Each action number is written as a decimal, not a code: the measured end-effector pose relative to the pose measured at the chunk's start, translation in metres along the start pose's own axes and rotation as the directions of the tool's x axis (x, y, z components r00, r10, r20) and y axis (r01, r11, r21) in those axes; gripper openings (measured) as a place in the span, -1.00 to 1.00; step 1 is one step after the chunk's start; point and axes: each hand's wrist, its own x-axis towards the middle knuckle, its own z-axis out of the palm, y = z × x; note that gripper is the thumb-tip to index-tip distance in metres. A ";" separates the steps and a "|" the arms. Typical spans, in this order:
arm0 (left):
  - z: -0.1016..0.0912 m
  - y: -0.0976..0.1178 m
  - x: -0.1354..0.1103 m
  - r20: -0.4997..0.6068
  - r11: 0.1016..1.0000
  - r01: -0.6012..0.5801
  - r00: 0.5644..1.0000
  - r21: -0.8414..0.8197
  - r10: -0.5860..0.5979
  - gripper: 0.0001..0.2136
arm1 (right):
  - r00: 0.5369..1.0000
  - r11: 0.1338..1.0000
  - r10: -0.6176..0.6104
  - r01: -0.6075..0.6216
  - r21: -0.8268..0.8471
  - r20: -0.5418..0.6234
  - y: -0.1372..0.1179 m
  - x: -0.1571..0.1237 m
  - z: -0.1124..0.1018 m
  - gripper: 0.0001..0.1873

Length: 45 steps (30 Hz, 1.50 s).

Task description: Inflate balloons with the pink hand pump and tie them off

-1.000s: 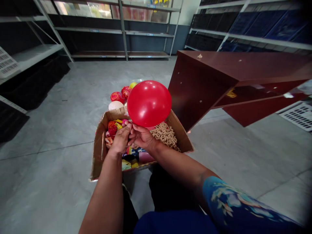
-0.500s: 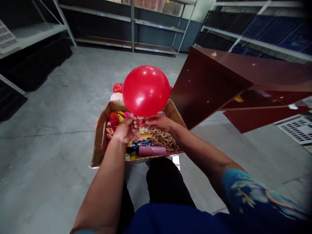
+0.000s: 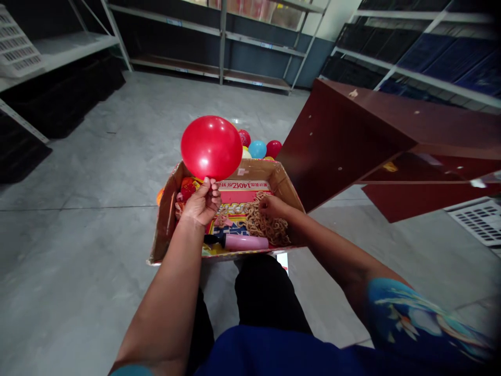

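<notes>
Red balloon, inflated, sits centre-left of frame above the left half of the cardboard box. Half a second ago both hands met at its neck. Now the left hand alone pinches the neck, and the right hand is down on the brown cord heap in the box, fingers curled; grip on a strand unclear.

Around:
- dark red cabinet, tipped, crowding the box's right side
- loose balloons behind the box
- pink pump along its near edge
</notes>
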 end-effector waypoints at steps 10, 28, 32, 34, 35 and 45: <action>0.005 -0.003 -0.002 -0.023 1.000 0.014 1.000 0.016 -0.014 -0.89 | 0.993 0.994 0.100 -0.098 0.049 -0.059 -0.005 -0.002 0.019 -0.94; 0.010 -0.014 -0.002 -0.170 0.984 0.044 0.985 0.172 -0.014 -0.85 | 0.980 0.565 -0.180 0.178 0.806 -0.090 -0.082 -0.026 -0.047 -0.74; 0.011 -0.016 -0.005 -0.189 0.950 0.070 0.982 0.306 -0.012 -0.84 | 0.900 0.742 -0.377 0.435 0.511 -0.219 -0.101 -0.022 -0.050 -0.86; 0.012 -0.019 -0.006 -0.192 0.920 0.097 0.981 0.379 -0.024 -0.83 | 0.826 0.780 -0.496 0.560 0.280 -0.269 -0.109 -0.021 -0.053 -0.88; 0.012 -0.021 -0.006 -0.189 0.904 0.101 0.982 0.416 -0.023 -0.82 | 0.803 0.797 -0.530 0.582 0.164 -0.274 -0.114 -0.020 -0.054 -0.86; -0.002 -0.024 0.003 -0.060 0.503 -0.103 0.953 0.858 0.298 -0.76 | 0.912 0.866 -0.261 0.366 0.342 -0.316 -0.117 -0.016 -0.057 -0.85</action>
